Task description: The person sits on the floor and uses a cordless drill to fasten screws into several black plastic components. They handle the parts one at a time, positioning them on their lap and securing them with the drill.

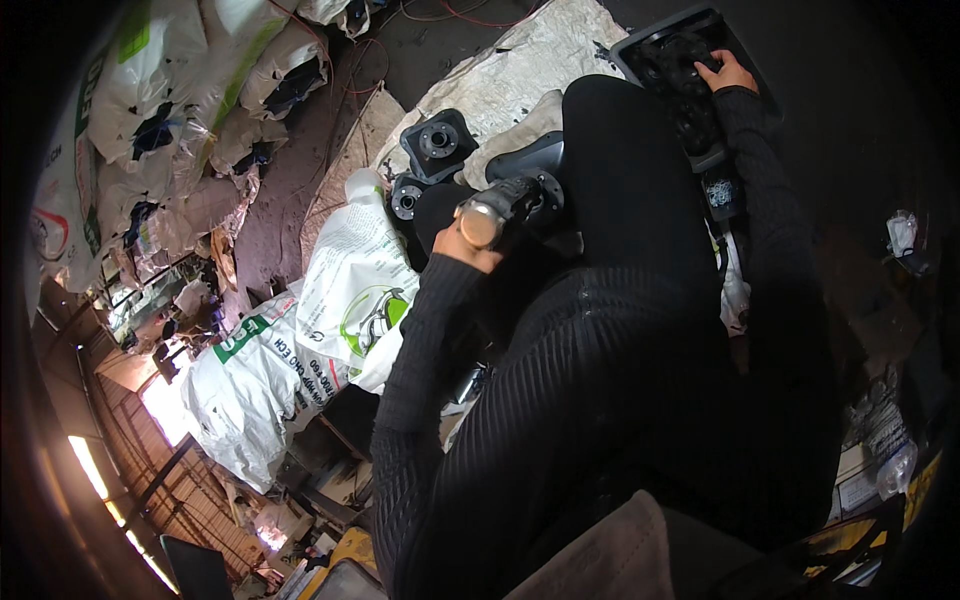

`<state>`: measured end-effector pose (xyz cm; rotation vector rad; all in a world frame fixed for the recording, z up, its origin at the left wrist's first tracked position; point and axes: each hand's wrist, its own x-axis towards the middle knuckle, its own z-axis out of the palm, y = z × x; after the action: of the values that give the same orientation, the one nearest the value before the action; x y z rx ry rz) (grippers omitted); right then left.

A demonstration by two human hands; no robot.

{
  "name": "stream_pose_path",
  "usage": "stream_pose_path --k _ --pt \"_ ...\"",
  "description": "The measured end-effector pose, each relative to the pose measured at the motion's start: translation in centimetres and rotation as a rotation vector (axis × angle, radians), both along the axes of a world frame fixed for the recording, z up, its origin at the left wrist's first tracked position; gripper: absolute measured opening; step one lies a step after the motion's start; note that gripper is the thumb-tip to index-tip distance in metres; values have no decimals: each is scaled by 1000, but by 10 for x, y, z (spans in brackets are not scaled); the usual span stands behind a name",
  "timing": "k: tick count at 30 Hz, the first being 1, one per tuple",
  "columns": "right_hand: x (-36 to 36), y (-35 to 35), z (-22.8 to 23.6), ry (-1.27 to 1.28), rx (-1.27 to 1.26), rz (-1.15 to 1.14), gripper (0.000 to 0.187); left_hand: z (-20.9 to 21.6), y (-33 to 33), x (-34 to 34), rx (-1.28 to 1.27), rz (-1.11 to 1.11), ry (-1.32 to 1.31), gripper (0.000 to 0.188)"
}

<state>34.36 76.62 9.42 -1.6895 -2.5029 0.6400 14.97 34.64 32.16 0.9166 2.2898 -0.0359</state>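
Note:
My left hand (468, 247) is closed around a dark, tool-like thing with a round tan end (482, 226); I cannot make out its exact kind. Just beyond that thing is a black round flange with holes (550, 190), close to my lap. Two more black flanged parts lie to the left: a squarish one (438, 143) and a smaller one (406, 201). At the upper right, my right hand (728, 76) reaches into a black tray (632, 48) among small black pieces (680, 62). Its fingers are bent onto them, and whether a piece is gripped is hidden.
A pale sack cloth (500, 75) covers the floor ahead. White printed sacks (345, 270) stand by my left arm, with several more bulging sacks (160, 90) at the far left. A dark container (720, 195) sits below the tray. Thin red cable (480, 20) runs across the floor.

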Motion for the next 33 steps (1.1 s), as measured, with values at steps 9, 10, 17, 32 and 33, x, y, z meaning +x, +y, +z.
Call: stream_pose_path --k 9,10,17,32,33 --pt "25 4 0 625 -413 -352 75 0 -88 61 446 104 -361 49" --pt "36 -5 16 626 -512 -368 79 -1 -97 69 277 211 -437 56" --pt "71 -88 102 965 -628 -433 73 -19 -103 38 680 -74 -328 56" --pt "101 -68 5 741 -901 -684 34 -101 -34 -60 643 -121 616 30" --pt "94 -67 -5 982 -825 -992 35 -96 -42 -83 729 393 170 37"
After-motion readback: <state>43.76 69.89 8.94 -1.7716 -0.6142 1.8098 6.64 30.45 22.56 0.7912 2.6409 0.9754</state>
